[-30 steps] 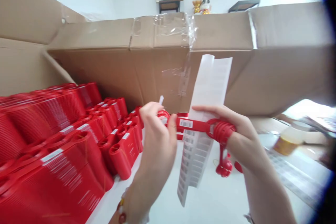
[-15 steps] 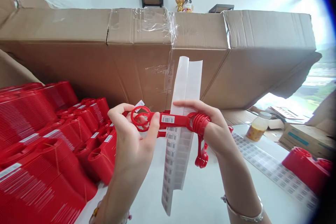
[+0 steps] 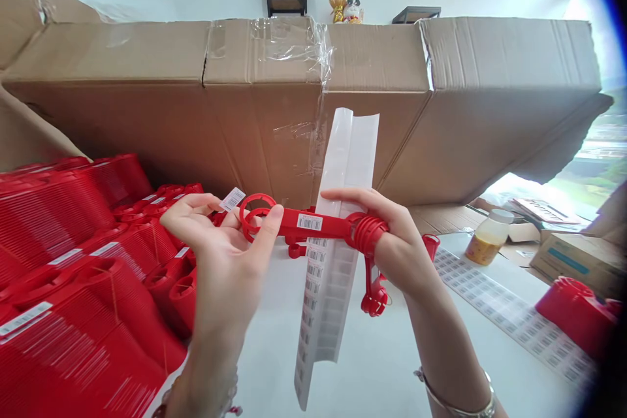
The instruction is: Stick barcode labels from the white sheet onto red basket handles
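The red strip (image 3: 330,226) was in the air between your two hands, above the pale surface (image 3: 274,326). Your left hand (image 3: 220,248) had it loosely at the ringed end, thumb laid along the strip and fingers half curled around the ring, while a loose barcode label (image 3: 232,199) stood out at the index fingertip. Your right hand (image 3: 392,228) was closed around the other end, where several red rings bunched together, and its index finger lay across the curled label sheet (image 3: 328,281). Another red piece (image 3: 375,294) hung below that hand.

The strip looked like thin moulded plastic: light, fairly stiff along its length, probably springy if bent and a little slick. The open ring seemed the weakest part, so the flat band close to the rings was likely the surer place for your hold, with fingers clear of its label. The label sheet seemed limp and easy to crease.

The strip carried a white barcode sticker (image 3: 309,222), and rows of barcodes ran down the label sheet; another barcode sheet (image 3: 512,313) lay flat to the right. White labels marked the red stacks (image 3: 59,222) on the left. None of the small print could be read.
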`<state>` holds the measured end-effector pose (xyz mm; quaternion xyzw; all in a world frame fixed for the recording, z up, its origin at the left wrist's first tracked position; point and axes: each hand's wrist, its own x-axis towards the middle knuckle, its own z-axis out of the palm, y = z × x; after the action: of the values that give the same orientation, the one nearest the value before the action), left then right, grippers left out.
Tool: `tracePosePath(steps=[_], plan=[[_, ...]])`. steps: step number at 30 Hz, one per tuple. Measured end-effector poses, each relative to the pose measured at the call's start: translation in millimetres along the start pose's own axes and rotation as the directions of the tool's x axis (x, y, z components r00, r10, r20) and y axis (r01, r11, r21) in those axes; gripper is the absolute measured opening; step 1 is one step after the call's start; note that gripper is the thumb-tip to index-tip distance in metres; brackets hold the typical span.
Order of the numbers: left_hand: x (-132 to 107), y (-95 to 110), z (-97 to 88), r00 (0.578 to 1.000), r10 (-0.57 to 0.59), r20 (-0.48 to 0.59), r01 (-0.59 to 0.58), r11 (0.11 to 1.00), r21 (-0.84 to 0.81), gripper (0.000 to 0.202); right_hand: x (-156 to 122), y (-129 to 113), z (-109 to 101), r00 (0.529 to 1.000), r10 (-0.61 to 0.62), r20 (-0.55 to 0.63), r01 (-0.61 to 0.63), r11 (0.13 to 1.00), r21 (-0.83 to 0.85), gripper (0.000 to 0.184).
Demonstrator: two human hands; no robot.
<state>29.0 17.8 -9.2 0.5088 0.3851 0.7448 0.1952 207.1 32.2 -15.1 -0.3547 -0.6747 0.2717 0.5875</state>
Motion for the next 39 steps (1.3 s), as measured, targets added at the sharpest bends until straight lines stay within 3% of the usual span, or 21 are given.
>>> tracePosePath(steps=[4,6,10,17,24,28,33,35,39], plan=[[5.4,18.8,-15.4,0.930,-0.337,0.146,0.359,0.918,-0.169,0.032,2.5,2.2,-5.1,1.000,0.000,0.010,0.000,1.000,-0.005,0.048],[7.9,26.6,-18.5,0.903,-0.406,0.141,0.429,0.868,-0.249,0.024,2.8,2.0,-8.0,1.000,0.020,0.015,-0.020,0.999,0.029,0.048],[12.1,30.4,-19.1,0.870,-0.472,0.144,0.493,0.810,-0.318,0.029,2.5,-2.4,-12.6,0.993,0.116,0.035,-0.120,0.982,0.147,0.054],[12.1,23.7,-20.7,0.904,-0.381,0.193,0.425,0.850,-0.312,0.036,1.4,-9.2,-16.0,0.979,0.201,0.042,-0.205,0.953,0.221,0.056],[14.0,9.4,-19.9,0.970,-0.190,0.150,0.219,0.952,-0.212,0.037,2.3,-4.9,-21.0,0.968,0.218,0.123,-0.241,0.946,0.215,0.052],[14.5,5.2,-14.4,0.987,-0.046,0.152,0.056,0.996,-0.063,0.037,2.6,-1.4,-21.7,0.974,0.200,0.109,-0.212,0.970,0.118,0.054],[1.2,23.5,-11.1,0.999,0.048,0.014,-0.050,0.970,0.237,0.015,2.0,-0.1,-19.1,0.990,0.127,0.066,-0.130,0.990,0.053,0.057],[-3.3,30.0,-13.7,0.999,0.021,0.038,-0.030,0.964,0.263,0.014,1.5,-0.2,-17.4,0.993,0.097,0.060,-0.098,0.995,0.017,0.058],[-7.5,35.3,-18.9,0.950,-0.227,0.216,0.157,0.941,0.300,0.024,-1.6,-2.1,-13.5,0.997,0.056,0.061,-0.054,0.998,-0.042,0.056]])
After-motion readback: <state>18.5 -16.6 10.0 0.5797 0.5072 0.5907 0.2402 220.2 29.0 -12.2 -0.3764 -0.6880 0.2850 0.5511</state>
